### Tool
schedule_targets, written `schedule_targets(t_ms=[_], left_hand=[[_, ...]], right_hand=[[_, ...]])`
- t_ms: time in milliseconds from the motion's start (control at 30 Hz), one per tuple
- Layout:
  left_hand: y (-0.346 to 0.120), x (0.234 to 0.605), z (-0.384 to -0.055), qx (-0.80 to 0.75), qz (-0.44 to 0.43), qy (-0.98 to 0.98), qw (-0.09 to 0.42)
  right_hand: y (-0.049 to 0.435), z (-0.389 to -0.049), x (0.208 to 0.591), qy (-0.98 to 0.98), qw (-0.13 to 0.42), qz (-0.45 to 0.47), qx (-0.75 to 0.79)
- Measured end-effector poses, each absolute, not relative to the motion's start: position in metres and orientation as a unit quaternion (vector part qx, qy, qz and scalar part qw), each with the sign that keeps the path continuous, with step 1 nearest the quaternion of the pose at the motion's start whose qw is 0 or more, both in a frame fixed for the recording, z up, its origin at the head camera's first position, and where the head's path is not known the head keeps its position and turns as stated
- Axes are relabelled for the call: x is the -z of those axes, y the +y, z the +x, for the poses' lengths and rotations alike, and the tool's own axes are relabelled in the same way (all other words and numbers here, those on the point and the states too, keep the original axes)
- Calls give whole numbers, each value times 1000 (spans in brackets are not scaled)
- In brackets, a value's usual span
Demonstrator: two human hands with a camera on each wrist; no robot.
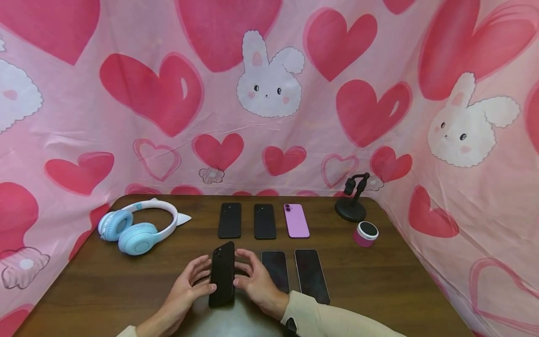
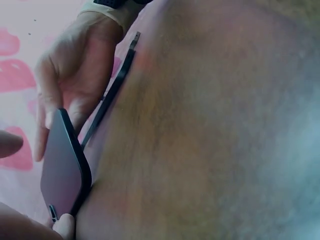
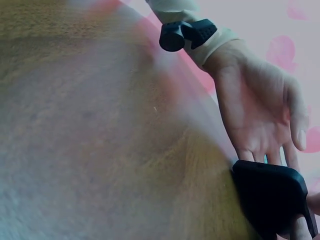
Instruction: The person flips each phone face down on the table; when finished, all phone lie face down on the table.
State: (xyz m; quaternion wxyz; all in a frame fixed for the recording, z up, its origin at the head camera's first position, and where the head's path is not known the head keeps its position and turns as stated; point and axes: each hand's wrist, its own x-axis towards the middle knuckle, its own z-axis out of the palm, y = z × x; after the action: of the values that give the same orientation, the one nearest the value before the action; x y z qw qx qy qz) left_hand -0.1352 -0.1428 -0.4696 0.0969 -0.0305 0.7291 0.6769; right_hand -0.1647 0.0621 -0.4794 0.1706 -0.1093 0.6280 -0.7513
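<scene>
1. Held phone (image 1: 222,276): black, tilted up between both hands at the front of the table (image 1: 370,290), left of the near-row phones. Can't tell if its lower edge touches the wood.
2. Left hand (image 1: 185,288): bent fingers and thumb hold its left side, thumb lapping over the back. Fingertips partly hidden at the edge; grip firmness unreadable.
3. Right hand (image 1: 258,283): thumb and fingertips hold the right edge. Contact behind the phone is hidden.
4. Left near phone (image 1: 275,267) lies screen up, lower part behind the right hand. Right near phone (image 1: 310,275) is beside it, bottom corner covered by the beige sleeve (image 1: 309,311). Both screens dark.
5. Far row, backs up: left black phone (image 1: 229,222), right black phone (image 1: 265,223), pink phone (image 1: 297,221). Camera details on the black ones barely readable.
6. Left: cat-ear headphones (image 1: 138,239). Right: black stand (image 1: 351,209), small pink-and-white cylinder (image 1: 365,235), use unclear.
7. Wrist views: table blurred. Dark strip (image 2: 111,95) near the right hand, can't identify. Left forearm cut off in the head view.
</scene>
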Motion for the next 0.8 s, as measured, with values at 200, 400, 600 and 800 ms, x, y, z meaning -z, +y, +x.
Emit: schedule_targets(t_ms=[200,400,600,800], left_hand=[[-144,471,-137,-666,-46,738,105],[-147,471,-137,-666,-44,737,107],[-152,470,-139,-662,-42,741,104],[-154,469,-140,-656,-50,745,108]], right_hand=[[62,-165,482,653,160,-109,732],[61,-165,479,680,163,-112,706],[59,-164,476,709,165,-118,675],[57,-164,477,709,178,-115,673]])
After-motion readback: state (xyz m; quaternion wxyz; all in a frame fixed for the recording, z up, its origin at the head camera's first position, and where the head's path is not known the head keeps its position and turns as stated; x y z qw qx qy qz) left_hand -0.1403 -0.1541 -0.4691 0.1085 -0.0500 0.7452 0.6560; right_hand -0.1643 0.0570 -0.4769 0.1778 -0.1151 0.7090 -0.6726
